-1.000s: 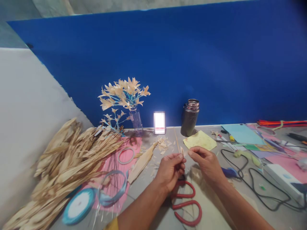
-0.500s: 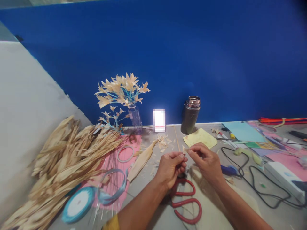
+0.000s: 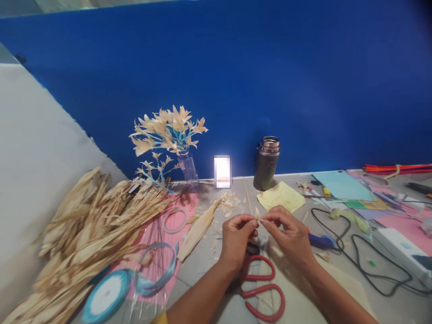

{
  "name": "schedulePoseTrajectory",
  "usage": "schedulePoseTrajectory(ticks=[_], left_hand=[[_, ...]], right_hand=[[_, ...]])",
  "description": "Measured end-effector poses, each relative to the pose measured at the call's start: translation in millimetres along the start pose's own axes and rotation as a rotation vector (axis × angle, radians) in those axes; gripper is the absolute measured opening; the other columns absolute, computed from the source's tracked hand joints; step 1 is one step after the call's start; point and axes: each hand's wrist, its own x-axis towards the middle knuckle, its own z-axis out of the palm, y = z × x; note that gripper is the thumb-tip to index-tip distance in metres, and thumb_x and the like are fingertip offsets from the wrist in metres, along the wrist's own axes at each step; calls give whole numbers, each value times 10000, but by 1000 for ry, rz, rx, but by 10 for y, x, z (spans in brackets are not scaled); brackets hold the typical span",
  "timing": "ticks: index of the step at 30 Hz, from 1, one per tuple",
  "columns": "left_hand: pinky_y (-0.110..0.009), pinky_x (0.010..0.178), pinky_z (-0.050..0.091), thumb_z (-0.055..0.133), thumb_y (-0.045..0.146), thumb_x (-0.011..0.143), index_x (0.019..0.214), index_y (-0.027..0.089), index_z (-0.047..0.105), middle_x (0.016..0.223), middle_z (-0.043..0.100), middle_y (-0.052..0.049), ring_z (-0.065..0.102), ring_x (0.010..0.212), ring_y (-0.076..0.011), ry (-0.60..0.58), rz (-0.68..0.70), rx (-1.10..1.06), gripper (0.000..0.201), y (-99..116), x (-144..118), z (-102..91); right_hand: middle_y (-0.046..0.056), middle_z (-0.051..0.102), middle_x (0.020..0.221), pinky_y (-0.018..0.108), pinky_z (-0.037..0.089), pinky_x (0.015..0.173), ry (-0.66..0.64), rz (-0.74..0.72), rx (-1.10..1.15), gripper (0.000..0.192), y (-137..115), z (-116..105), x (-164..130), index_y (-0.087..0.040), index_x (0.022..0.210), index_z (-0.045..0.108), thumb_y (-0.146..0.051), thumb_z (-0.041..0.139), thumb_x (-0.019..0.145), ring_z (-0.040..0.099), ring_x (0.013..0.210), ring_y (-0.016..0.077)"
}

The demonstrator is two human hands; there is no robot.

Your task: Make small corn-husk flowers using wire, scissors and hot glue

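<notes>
Pale husk petal [image 3: 257, 214] pinched between fingertips of left hand [image 3: 237, 237] and right hand [image 3: 290, 234], both closed narrowly on it above the grey table [image 3: 209, 265]. Long axis upright, pointed tip aimed up and away. Just below, red-handled scissors [image 3: 261, 288]. Farther left, blue ribbon spool [image 3: 104, 297] and heaped dried husks [image 3: 84, 225]. Behind, steel flask [image 3: 266, 163].

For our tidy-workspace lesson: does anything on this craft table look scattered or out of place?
Yes. Husk scraps lie scattered beyond the hands, and the red scissors sit half under the left hand and wrist. Both hands pinch a small husk piece; right hand.
</notes>
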Motion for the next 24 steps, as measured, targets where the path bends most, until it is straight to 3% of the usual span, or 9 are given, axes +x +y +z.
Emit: schedulePoseTrajectory(ticks=[12, 18, 24], left_hand=[[-258, 603, 485, 806, 203, 697, 657, 192, 765, 666, 649, -13, 581, 605, -134, -1, 190, 143, 58, -39, -8, -42], [-240, 592, 440, 778, 176, 697, 636, 180, 746, 611, 610, 7, 536, 583, -112, -57, 159, 92, 69, -32, -7, -67], [-232, 516, 375, 917, 302, 572, 614, 148, 723, 568, 589, 12, 514, 502, -91, -240, -72, -156, 251, -50, 6, -92]], right_hand=[[34, 644, 782, 319, 519, 648, 53, -200, -94, 115, -26, 23, -41, -245, 870, 768, -145, 712, 878, 625, 745, 196], [36, 656, 804, 319, 510, 653, 56, -217, -117, 86, -39, 18, -56, -237, 895, 745, -156, 722, 879, 619, 747, 192], [44, 672, 818, 317, 506, 640, 25, -200, -114, 86, -87, -38, -63, -237, 919, 726, -165, 699, 880, 628, 758, 200]])
